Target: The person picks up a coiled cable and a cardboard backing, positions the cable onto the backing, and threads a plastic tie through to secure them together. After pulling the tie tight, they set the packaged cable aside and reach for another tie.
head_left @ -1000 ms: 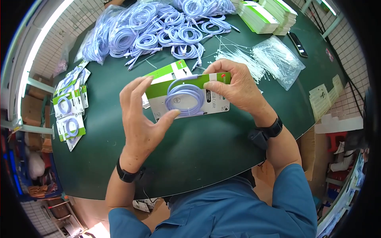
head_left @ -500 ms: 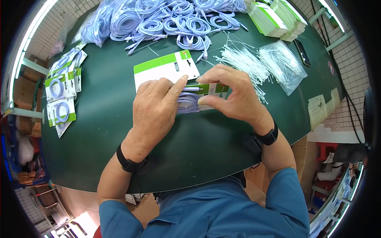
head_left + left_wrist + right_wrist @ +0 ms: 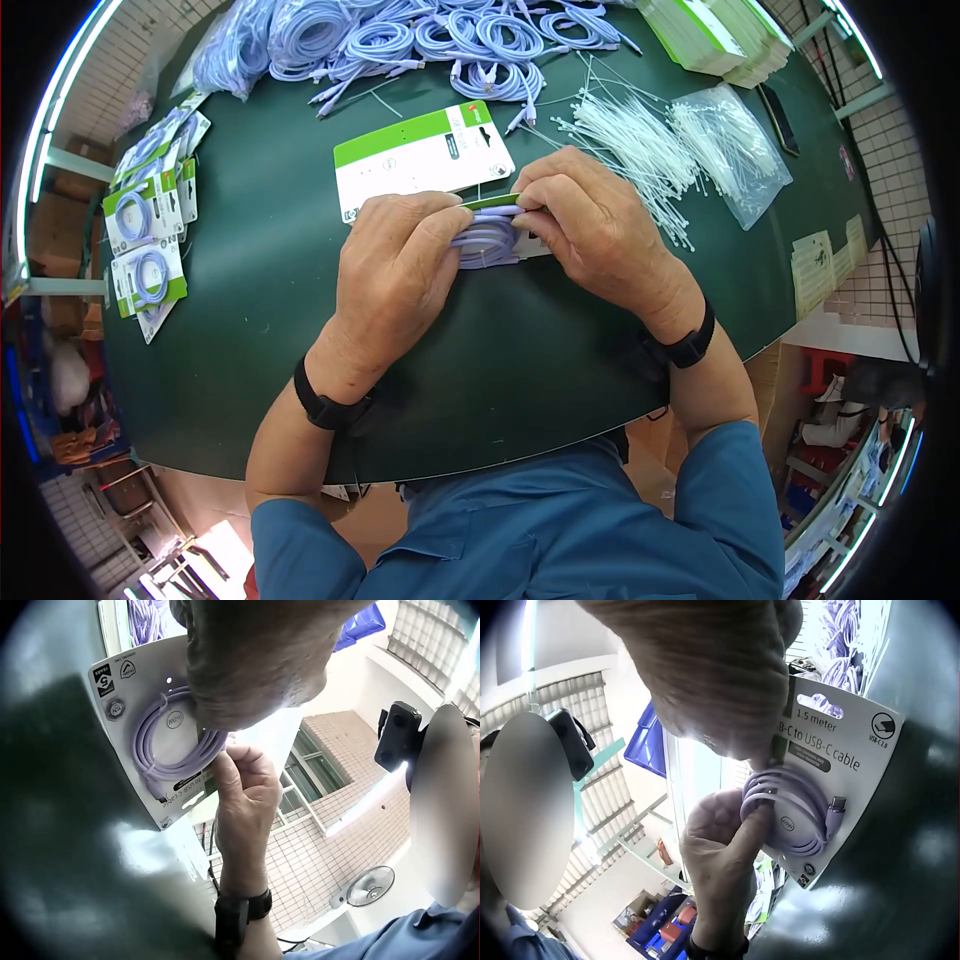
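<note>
Tight grip: left hand (image 3: 395,265) and right hand (image 3: 590,225) pinched coiled lilac cable (image 3: 487,243) against green-white backing card (image 3: 855,761); coil best held flat, centred.

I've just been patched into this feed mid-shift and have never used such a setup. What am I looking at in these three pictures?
There is no machine here: each grip is a person's bare hand. The wide picture comes from a camera worn on the head, looking down. The other two come from cameras on the wrists, close under each hand. The left grip pinches a coiled lilac cable against a backing card. The right grip pinches that card's edge. Both hold it over the green table. On the table lie a blank card, a heap of loose cables, white ties and, at the left, finished cards.
</note>
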The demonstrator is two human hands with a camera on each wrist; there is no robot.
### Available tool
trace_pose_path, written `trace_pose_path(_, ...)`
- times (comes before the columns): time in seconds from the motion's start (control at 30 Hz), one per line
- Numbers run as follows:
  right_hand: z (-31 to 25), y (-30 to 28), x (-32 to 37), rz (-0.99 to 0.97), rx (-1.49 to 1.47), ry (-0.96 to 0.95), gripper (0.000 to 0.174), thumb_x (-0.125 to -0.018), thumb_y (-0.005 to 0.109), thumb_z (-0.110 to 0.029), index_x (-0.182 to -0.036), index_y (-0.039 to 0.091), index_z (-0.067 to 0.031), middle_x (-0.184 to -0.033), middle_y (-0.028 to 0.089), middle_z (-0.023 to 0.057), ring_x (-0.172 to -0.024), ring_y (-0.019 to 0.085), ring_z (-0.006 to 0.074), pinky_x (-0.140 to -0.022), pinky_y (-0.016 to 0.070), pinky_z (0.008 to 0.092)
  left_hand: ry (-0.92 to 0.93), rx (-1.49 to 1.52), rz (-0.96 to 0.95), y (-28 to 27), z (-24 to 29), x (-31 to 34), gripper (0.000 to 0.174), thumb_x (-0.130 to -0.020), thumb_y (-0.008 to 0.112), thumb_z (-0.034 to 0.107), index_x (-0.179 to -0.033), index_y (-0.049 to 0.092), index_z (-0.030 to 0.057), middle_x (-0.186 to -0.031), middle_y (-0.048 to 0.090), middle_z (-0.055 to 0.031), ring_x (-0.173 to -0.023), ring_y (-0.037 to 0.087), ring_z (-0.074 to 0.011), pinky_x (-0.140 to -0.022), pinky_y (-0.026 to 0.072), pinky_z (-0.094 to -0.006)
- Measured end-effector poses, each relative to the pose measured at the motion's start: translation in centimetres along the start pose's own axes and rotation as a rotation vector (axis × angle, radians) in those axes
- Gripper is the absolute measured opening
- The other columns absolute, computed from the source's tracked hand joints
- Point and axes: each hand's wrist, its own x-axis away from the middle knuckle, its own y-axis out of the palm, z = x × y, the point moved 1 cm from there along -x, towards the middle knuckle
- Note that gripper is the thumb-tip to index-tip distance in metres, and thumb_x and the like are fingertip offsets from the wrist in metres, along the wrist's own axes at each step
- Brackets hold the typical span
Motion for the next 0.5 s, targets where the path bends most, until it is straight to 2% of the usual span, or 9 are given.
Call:
trace_pose_path(0.1,-0.04,-0.09,-0.05,-0.002,-0.007,-0.009,0.026,-0.076,0.081,0.003,-0.091,0.06,-0.0023,-0.098,0.068,0.012,-0.084,0.066,0.0286,-0.068,0.055,0.0367,0.021,-0.017,0.007,-0.17,0.02,0.03,0.037,-0.068,0.078,-0.011,-0.101,0.069,0.002,-0.104,0.073,-0.0124,-0.09,0.069,-0.0293,-0.078,0.0556,-0.037)
trace_pose_path(0.23,0.0,-0.15,0.06,-0.003,-0.033,-0.039,0.027,-0.075,0.081,0.005,-0.09,0.06,-0.002,-0.097,0.068,0.0121,-0.08,0.065,0.0279,-0.066,0.0539,0.036,0.076,-0.051,0.042,0.2,-0.06,0.23,0.029,-0.073,0.077,-0.005,-0.1,0.068,0.0011,-0.1,0.07,-0.0113,-0.086,0.069,-0.0279,-0.073,0.0531,-0.0389)
trace_pose_path(0.5,-0.01,-0.18,0.17,-0.002,-0.051,-0.043,0.028,-0.073,0.083,0.005,-0.089,0.061,-0.0018,-0.099,0.069,0.0121,-0.077,0.064,0.0271,-0.063,0.0527,0.0357,0.109,-0.12,0.029,0.38,-0.16,0.14,0.02,-0.079,0.073,-0.004,-0.097,0.067,0.0,-0.096,0.068,-0.012,-0.082,0.067,-0.0265,-0.071,0.0528,-0.0385)
